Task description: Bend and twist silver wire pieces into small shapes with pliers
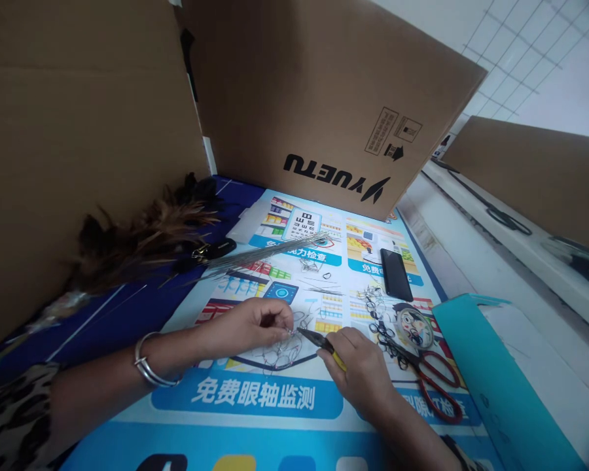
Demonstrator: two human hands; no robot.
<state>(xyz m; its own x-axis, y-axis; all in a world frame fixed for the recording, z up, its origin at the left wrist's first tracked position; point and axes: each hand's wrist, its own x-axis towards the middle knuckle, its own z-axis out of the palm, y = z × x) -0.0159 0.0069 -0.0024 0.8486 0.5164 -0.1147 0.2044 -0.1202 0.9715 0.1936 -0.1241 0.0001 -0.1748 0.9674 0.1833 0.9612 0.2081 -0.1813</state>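
My right hand is closed around the yellow handles of a pair of pliers, whose dark, narrow jaws point left. At their tip, my left hand pinches a thin wire piece with thumb and forefinger. Its exact shape is too small to make out. Beneath the hands spreads a loose tangle of fine wire loops, with tiny pinkish specks on it. Farther back, a bundle of long straight wires lies slantwise on the printed sheet.
Red-handled scissors rest right of my right hand, near a round clear container and several small dark rings. Behind them lies a black phone. Brown feathers line the left side. Cardboard panels stand behind; a teal box sits right.
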